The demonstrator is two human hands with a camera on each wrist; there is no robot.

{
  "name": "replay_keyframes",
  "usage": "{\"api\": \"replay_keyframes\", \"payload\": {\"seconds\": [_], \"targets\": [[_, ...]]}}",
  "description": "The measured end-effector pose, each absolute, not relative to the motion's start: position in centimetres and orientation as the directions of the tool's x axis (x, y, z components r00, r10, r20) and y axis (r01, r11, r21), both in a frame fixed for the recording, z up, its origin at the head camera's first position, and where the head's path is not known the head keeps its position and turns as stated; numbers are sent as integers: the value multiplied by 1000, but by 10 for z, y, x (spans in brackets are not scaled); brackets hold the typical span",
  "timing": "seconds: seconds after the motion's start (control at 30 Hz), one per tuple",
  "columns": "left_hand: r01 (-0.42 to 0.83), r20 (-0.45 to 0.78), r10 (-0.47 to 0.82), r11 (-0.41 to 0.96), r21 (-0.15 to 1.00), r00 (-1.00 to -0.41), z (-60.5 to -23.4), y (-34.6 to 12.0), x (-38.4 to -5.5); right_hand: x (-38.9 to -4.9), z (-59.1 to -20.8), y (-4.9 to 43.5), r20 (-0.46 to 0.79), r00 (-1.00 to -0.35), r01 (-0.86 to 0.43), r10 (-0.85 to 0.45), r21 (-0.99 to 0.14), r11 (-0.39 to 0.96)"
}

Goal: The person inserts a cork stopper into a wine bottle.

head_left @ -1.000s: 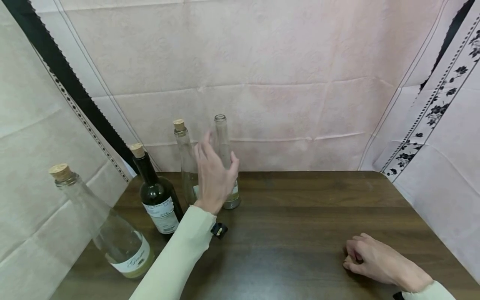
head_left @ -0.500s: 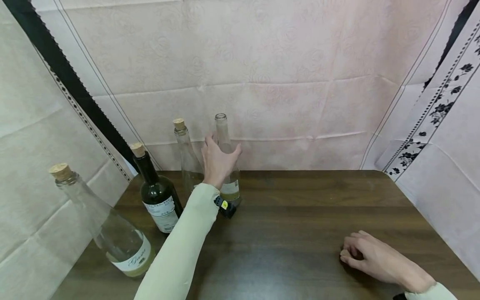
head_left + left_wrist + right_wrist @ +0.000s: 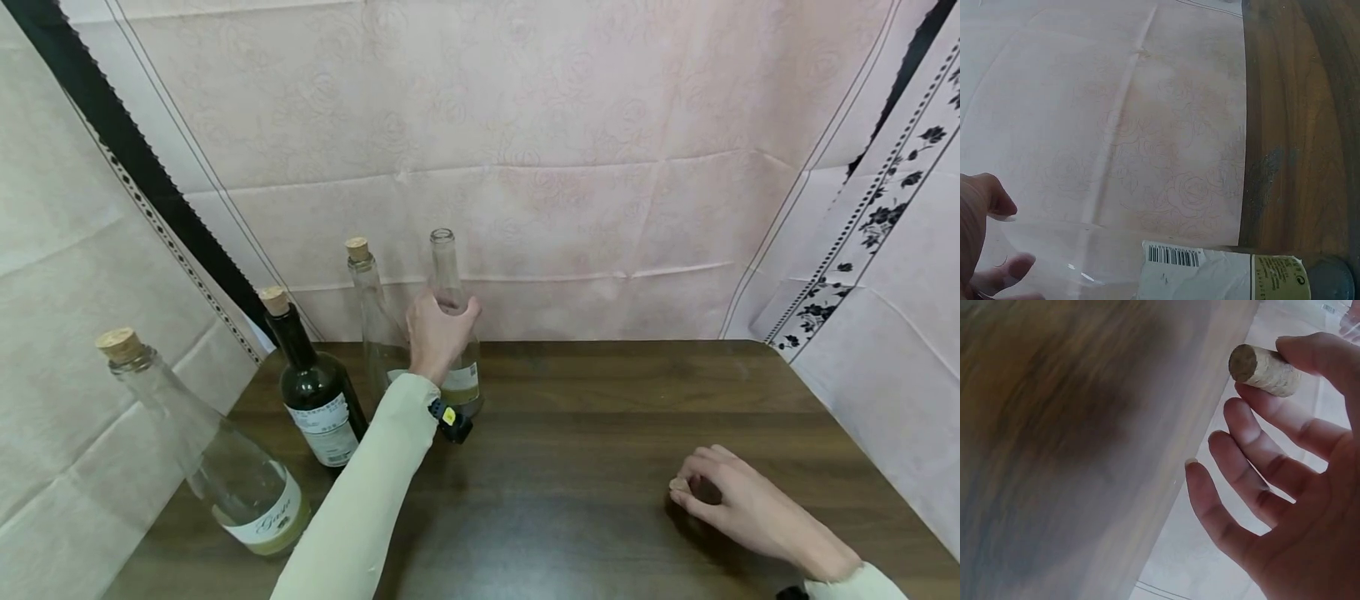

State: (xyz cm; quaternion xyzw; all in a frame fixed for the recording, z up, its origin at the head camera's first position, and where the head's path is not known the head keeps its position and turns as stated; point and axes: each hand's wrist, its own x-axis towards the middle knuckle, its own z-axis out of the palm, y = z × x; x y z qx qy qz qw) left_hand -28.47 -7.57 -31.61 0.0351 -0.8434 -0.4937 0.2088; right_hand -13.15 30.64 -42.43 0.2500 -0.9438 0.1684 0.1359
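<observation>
My left hand is curled round the shoulder of a clear glass bottle with an uncorked mouth, standing near the table's back edge. In the left wrist view, thumb and fingertips lie at that bottle's glass, above its white barcode label. Between thumb and index finger, my right hand pinches a cork over the right side of the table; its other fingers are spread below. Just left of the left hand stands a second clear bottle, topped with a cork.
A dark green corked bottle and a larger clear corked bottle line the left of the wooden table. Pale cloth hangs behind the back edge and at both sides.
My left hand has moved from between the two back bottles onto the uncorked one and closed round it. The right hand has shifted slightly up and left with the cork.
</observation>
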Motion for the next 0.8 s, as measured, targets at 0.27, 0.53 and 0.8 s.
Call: {"api": "replay_keyframes", "payload": {"seconds": [0.27,0.53,0.8], "targets": [[161,316,-214,531,832,-924,-316,-74,-273,-135,-419,294,413,-824,-519,-388,-276,809],[169,314,-175,559,812,-933,-315,-74,-257,-137,-410,277,508,-786,-553,-353,-322,768],[175,302,-151,545,820,-941,-318,-75,-249,-137,-395,263,587,-728,-623,-354,-349,700]]}}
